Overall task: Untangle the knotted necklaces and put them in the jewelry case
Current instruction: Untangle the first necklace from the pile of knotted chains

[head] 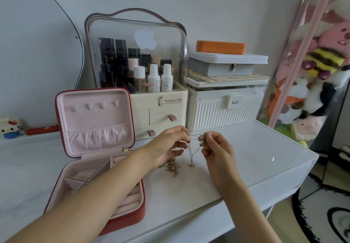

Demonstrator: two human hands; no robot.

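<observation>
White desk top (255, 153) in front of you, pale wall behind, and along the back a clear-domed cosmetics organizer (138, 68) full of bottles sits beside a ribbed white storage box (225, 106), with a grey latch box (225, 66) and a flat orange case (220, 47) stacked on top. Plush toys (322, 68) pile up at the far right.

Your left hand (170, 146) is up off the desk, fingertips pinching a thin strand of the knotted necklaces (193, 148). Your right hand (216, 148) faces it, thumb and fingers pinching the same tangle at a cluster of small rings. A short stretch of fine chain runs taut between the two hands, and two strands drop from there, meeting in a twisted tail that hangs down to the desk surface. More of the jewelry, a gold-toned heap of links and beads (171, 167), lies on the desk just under your left wrist.

To your left the jewelry case (91, 148) stands open, red outside, pink lining inside, lid upright with its hooks and gathered pocket showing. Your left forearm crosses over its tray. Far left, a small brick-built figure (10, 127) sits by the wall.
</observation>
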